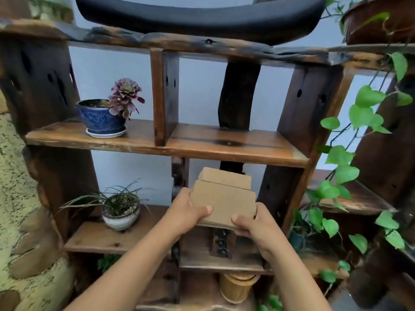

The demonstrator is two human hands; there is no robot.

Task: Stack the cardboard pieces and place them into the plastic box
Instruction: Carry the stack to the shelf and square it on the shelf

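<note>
Both of my hands hold a stack of brown cardboard pieces (224, 198) in front of a dark wooden shelf unit, below its middle shelf. My left hand (188, 209) grips the stack's left edge with the thumb on top. My right hand (251, 225) grips the near right corner, thumb on top too. A smaller cardboard piece (225, 177) lies on the far end of the stack, slightly offset. No plastic box is in view.
The wooden shelf unit (235, 147) fills the view. A blue pot with a purple succulent (105, 117) stands on the middle shelf, a grass plant in a white pot (120, 212) lower left. Green vines (343, 167) hang at right. A tan jar (238, 288) sits below.
</note>
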